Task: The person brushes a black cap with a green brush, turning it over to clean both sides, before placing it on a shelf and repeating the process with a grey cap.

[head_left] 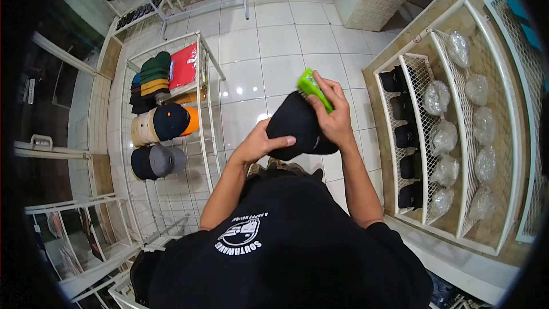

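Observation:
A black cap (294, 123) is held up in front of my chest. My left hand (260, 142) grips it from the left side, with the thumb lying across the fabric and the other fingers hidden behind. In my right hand (333, 109) is a bright green brush (313, 88), pinched between thumb and fingers. The brush is at the cap's upper right edge, and its bristle side faces the cap. My right wrist is close beside the cap's right side.
On the left stands a white rack (209, 120) with stacked caps (171, 121), folded beanies (154, 74) and a red packet (184, 64). A white mesh wall shelf (426, 137) on the right holds black caps and plastic-wrapped items (445, 136). White tiles (280, 40) cover the floor.

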### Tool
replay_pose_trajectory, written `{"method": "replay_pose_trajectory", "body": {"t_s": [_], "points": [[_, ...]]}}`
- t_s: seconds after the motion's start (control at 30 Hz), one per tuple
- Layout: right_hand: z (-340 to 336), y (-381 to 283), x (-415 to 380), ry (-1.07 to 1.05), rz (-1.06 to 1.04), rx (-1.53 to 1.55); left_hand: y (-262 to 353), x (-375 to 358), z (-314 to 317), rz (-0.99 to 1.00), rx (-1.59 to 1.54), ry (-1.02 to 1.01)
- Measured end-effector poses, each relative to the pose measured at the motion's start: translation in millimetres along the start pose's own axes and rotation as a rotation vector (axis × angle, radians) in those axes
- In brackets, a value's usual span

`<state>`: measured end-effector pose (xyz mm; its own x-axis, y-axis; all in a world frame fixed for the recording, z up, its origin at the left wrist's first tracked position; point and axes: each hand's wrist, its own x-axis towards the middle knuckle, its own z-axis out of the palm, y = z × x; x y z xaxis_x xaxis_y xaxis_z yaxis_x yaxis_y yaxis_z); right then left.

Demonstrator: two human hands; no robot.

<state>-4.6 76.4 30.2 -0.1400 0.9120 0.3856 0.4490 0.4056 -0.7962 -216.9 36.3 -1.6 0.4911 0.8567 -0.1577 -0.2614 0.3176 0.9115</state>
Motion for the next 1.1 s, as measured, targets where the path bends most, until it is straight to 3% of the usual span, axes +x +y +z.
{"method": "replay_pose_trajectory", "body": {"t_s": [0.1, 0.17, 0.23, 0.3, 0.37, 0.4, 0.47, 0.57, 0.63, 0.7, 0.83, 0.9, 1.03, 1.1], "points": [[10, -5, -8, -0.014, -0.152, 0.057, 2, 1, -7, -0.049, 0.051, -0.049], [9, 28, -5, -0.079, 0.093, -0.094, 7, -3, -1, 0.017, 0.016, 0.016], [1, 19, 0, -0.054, 0.039, -0.267, 14, -4, 4, 0.058, 0.007, 0.028], [-8, -6, -3, 0.146, 0.024, 0.125, 11, -6, 6, 0.101, -0.026, 0.073], [-3, -26, -8, 0.096, -0.056, 0.163, 14, -5, -1, -0.039, 0.012, 0.029], [10, -18, -10, 0.085, -0.050, 0.110, 3, 0, -8, 0.012, 0.069, -0.038], [18, 10, -13, -0.012, 0.081, 0.167, -2, -2, -9, -0.008, 0.044, -0.028], [1, 37, -13, 0.131, 0.062, -0.002, 0, -3, -4, 0.047, 0.026, 0.044], [-10, 28, -18, 0.174, 0.108, 0.249, 2, -5, -6, 0.101, -0.023, 0.084], [-11, 38, -28, 0.082, 0.236, 0.506, 5, -4, -7, 0.128, -0.043, 0.088], [-5, 50, -33, 0.043, 0.238, 0.420, 2, -4, -5, 0.163, -0.057, 0.076], [-10, 44, -33, 0.122, 0.190, 0.300, -1, -6, -9, 0.159, -0.036, 0.071], [-16, 33, -33, 0.139, 0.104, 0.072, 5, -8, -14, 0.081, 0.103, 0.054], [-16, 26, -33, 0.111, 0.094, 0.029, 14, -8, -13, -0.077, 0.166, 0.096]]}}
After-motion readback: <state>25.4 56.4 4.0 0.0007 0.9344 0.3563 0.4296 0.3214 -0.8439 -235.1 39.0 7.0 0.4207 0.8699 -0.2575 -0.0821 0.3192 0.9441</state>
